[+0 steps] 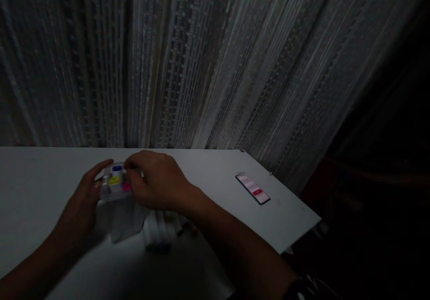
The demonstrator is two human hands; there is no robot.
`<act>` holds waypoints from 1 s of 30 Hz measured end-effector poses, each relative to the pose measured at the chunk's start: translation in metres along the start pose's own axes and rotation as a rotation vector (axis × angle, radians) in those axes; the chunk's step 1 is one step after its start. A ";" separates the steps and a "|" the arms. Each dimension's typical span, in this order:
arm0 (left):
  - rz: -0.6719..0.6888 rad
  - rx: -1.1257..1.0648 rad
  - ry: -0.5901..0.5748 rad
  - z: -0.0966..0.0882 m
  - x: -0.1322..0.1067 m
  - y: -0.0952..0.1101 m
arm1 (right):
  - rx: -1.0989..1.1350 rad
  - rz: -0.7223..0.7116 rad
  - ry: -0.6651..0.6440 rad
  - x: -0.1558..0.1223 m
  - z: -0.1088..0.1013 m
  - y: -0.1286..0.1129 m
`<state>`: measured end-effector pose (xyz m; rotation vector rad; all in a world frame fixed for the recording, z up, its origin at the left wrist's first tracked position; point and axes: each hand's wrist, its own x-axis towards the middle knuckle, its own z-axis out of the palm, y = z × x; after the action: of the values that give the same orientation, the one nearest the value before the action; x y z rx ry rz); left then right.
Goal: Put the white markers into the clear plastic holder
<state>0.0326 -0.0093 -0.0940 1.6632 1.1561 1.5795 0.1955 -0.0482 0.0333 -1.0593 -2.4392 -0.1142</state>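
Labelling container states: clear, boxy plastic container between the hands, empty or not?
Not empty: white blue-topped piece, white yellow-topped piece and something pink show in the container. How full: cannot tell; too dim.

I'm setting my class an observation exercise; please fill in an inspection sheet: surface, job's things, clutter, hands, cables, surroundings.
Surface: white table, dimly lit.
Job's things: clear container with a blue top, yellow top and pink top showing inside; blurred white pieces beside it.
Clutter: phone, screen lit.
Hands: left hand at the container's side; right hand over its top, grip hidden.
Cables: nothing seen.
Surroundings: curtain behind; far right too dark to tell.
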 end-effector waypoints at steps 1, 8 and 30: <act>-0.015 -0.010 0.008 0.000 0.000 0.000 | -0.003 0.001 0.044 -0.005 0.002 0.004; -0.077 -0.110 0.037 0.006 -0.005 0.026 | 0.181 0.049 0.495 -0.022 0.025 0.036; 0.099 -0.149 -0.014 0.007 -0.007 0.027 | 0.271 0.154 0.522 -0.054 0.084 0.080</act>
<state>0.0452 -0.0273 -0.0750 1.6521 0.9376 1.6689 0.2514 -0.0066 -0.0746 -0.9486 -1.8408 -0.0051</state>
